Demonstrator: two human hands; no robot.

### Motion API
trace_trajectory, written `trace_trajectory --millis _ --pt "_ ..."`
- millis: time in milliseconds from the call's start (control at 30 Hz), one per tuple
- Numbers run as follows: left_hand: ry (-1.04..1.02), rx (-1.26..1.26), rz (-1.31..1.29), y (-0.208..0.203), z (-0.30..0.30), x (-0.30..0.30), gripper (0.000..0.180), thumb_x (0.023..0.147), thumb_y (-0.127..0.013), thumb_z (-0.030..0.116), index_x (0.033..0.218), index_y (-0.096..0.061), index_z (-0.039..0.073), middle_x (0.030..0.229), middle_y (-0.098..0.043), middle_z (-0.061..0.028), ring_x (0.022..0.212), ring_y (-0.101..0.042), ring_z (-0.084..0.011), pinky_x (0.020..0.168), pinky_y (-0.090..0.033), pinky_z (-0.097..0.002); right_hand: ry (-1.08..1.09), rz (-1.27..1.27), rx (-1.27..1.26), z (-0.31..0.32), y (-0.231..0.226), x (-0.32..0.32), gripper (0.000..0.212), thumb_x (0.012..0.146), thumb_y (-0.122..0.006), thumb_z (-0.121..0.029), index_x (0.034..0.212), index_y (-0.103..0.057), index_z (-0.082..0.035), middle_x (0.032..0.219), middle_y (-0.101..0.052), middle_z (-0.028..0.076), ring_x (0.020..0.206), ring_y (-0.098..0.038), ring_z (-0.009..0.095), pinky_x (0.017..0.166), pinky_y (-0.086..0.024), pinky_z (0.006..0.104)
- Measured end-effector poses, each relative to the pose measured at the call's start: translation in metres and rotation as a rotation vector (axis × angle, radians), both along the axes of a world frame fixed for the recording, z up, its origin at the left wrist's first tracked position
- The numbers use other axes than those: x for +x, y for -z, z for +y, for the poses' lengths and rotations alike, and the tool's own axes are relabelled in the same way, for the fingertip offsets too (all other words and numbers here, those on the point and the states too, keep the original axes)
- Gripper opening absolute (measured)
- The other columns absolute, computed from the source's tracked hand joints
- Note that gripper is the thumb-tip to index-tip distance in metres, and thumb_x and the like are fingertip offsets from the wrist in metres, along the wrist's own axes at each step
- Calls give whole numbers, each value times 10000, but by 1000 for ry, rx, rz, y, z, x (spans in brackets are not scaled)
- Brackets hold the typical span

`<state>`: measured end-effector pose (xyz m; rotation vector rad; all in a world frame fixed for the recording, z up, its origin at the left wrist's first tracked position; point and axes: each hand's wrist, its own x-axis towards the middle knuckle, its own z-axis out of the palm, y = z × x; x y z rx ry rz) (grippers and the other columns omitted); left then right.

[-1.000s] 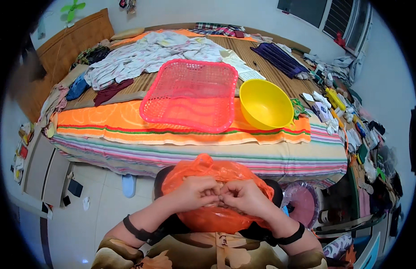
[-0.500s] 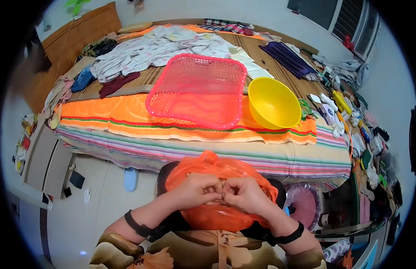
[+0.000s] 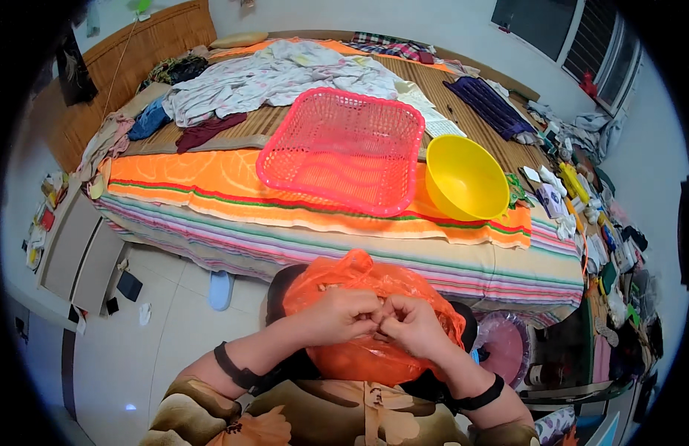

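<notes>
An orange plastic bag (image 3: 359,364) rests on my lap, its mouth turned up. Some small tan pieces (image 3: 328,286) show inside it, too small to name. Over the opening, my left hand (image 3: 346,315) and my right hand (image 3: 413,325) meet fingertip to fingertip. Both are closed in a pinch. Whatever lies between the fingers is hidden by them.
A bed with a striped sheet (image 3: 315,253) stands right in front of me. On it are a red-pink plastic basket (image 3: 267,160) and a yellow bowl (image 3: 463,182). A lined bin (image 3: 504,346) stands at my right, a blue slipper (image 3: 220,290) at left. Clutter (image 3: 582,201) fills the right side.
The view has shifted slightly, so the bed and basket sit a little differently in the picture. My hands stay together over the bag, with slightly altered finger positions.
</notes>
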<state>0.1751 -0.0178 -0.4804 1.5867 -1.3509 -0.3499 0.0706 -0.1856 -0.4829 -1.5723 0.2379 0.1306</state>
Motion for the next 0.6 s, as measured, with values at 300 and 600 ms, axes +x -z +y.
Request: trace_trajectory --millis 300,600 --pt "-6 -22 -86 2 1 -1 128 793 -665 130 814 -548 82 758 -561 -70 681 -593 -264 579 -459 -351 51 -68 -153 -7 6 -2 24 805 -600 -42 811 -585 -24 687 -534 -41 628 -477 33 551 -416 208" --pt "-125 122 -162 2 5 -3 184 826 -655 236 755 -562 94 694 -576 -70 620 -586 -288 568 -451 -387 -105 68 65 -10 -16 3 47 837 -597 -30 803 -573 -53 720 -515 -65 644 -465 22 548 -389 186"
